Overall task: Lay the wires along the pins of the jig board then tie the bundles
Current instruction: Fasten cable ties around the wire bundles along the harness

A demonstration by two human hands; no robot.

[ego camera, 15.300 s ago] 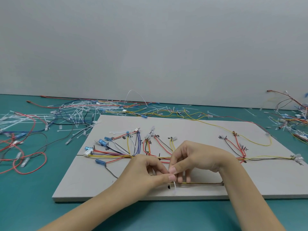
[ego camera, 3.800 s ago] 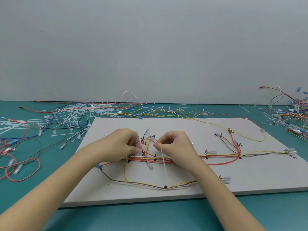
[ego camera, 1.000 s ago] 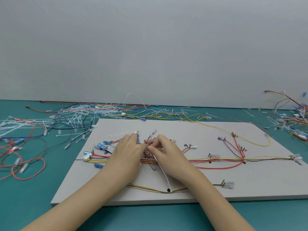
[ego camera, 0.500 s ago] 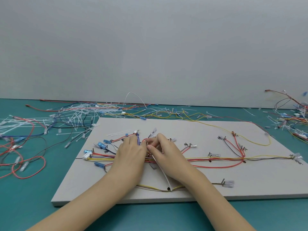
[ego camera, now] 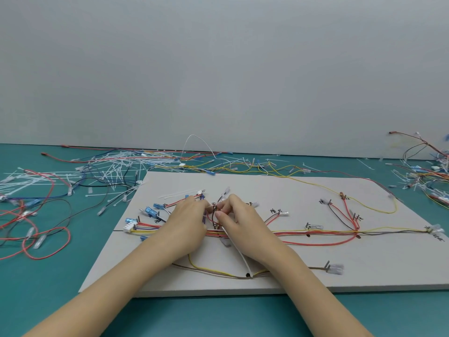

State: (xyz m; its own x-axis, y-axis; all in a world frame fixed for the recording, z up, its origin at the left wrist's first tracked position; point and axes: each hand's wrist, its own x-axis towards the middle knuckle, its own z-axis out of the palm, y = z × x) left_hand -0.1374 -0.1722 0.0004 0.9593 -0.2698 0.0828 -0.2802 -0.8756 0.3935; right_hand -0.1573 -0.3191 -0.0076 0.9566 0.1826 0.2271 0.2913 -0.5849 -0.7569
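Both hands are meeting over the board (ego camera: 279, 190), the left hand (ego camera: 187, 222) and the right hand (ego camera: 239, 220) pinching the wires (ego camera: 315, 231), a white tie (ego camera: 239, 254) trailing below.

1. Two bare forearms enter the view from the bottom edge, with no sleeves visible up to the frame's edge.
2. The left hand (ego camera: 188, 223) wears no glove, ring or watch.
3. The right hand (ego camera: 243, 222) is likewise ungloved, its wrist unadorned.
4. Its fingernails look short and unpainted.
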